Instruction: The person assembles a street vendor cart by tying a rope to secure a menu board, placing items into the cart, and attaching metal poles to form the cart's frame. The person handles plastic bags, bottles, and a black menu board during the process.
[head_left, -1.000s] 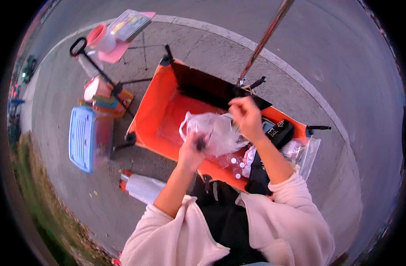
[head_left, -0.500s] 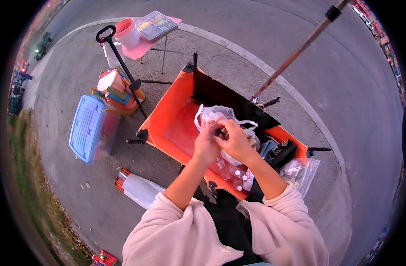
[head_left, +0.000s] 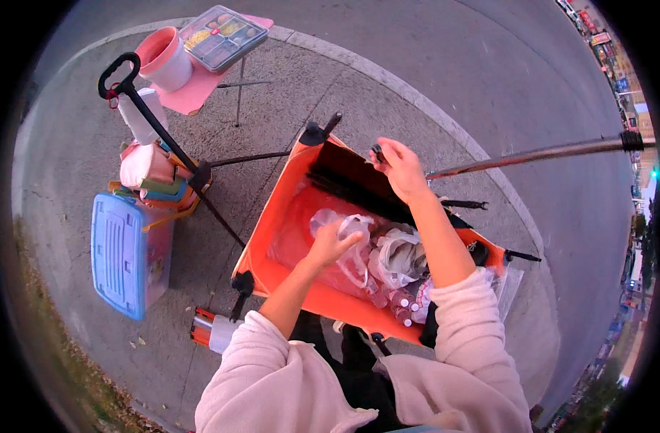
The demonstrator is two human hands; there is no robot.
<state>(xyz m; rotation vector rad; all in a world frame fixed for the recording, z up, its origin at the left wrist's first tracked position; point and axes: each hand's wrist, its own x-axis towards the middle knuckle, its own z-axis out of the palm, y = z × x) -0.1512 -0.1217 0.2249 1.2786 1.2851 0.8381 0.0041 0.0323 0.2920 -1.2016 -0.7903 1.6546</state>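
Observation:
My right hand (head_left: pixel 402 172) is raised over the far side of an orange folding wagon (head_left: pixel 266 225). Its fingertips pinch a small dark object (head_left: pixel 377 152), too small to name. Lower and to the left, my left hand (head_left: pixel 330 249) hangs over the wagon with thumb and fingers apart, holding nothing I can see. Just beyond it lies a thin white plastic bag (head_left: pixel 356 268); whether the hand touches it I cannot tell. A fuller white plastic bag (head_left: pixel 400 258) sits to its right. Several clear bottles with white caps (head_left: pixel 404 303) lie at the wagon's near side.
A blue-lidded plastic box (head_left: pixel 121 252) stands at the left, below a black pull handle (head_left: pixel 146 112). Farther back, a pink table (head_left: pixel 188 99) carries a pink-and-white bucket (head_left: pixel 168 65) and a clear-lidded compartment tray (head_left: pixel 225 40). A metal pole (head_left: pixel 532 153) slants off rightward.
My hands have parted from close together over the bags. The right rose forward with the small dark object; the left moved lower and opened. The view has also shifted.

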